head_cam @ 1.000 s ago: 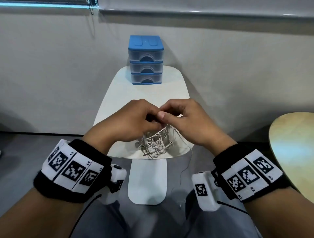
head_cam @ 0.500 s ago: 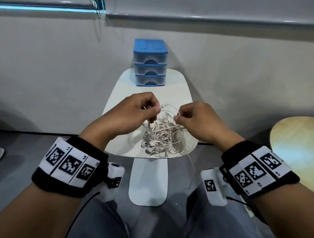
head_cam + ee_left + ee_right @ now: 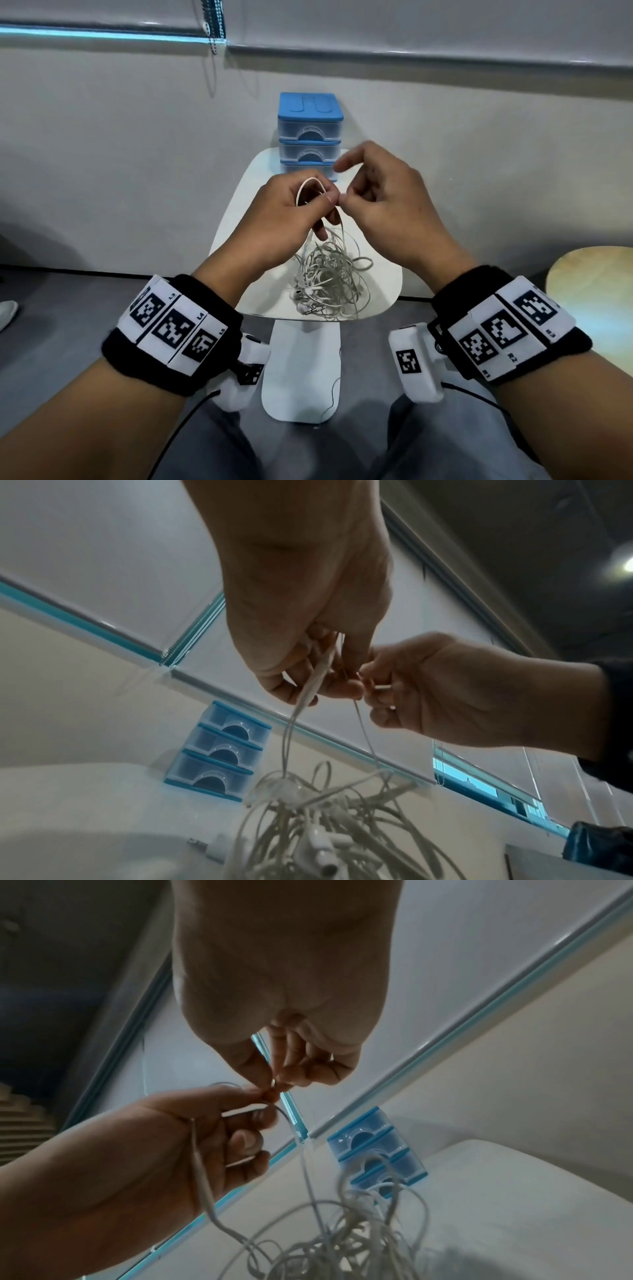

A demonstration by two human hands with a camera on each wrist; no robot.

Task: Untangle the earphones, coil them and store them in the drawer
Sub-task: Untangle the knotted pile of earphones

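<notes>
Earphones (image 3: 329, 277): the white cable forms a dense tangle low in the centre of the head view, and whether it rests on the near end of the white table (image 3: 239, 219) or hangs just above it cannot be told. Earbuds and a plug show at the lower left of the mass. Two strands rise from the tangle to the hands, which meet just above it at mid-frame.

Left hand (image 3: 291, 209): fingers curled, thumb and forefinger pinching a raised loop of cable; the left wrist view shows a thicker inline section passing down through the curled fingers. Right hand (image 3: 387, 202): thumb and a fingertip pinching the thin cable directly beside the left thumb, with the forefinger lifted clear above.

Drawer unit (image 3: 310, 137): blue, three tiers, standing at the far end of the table in the upper centre of the frame, well apart from the tangle. All three drawers appear closed.

Progress assessment: untangling is at an early stage. Only a short length is separated; the bulk remains knotted. Coiling has not begun. Opening a drawer and storing the coil remain outstanding.
</notes>
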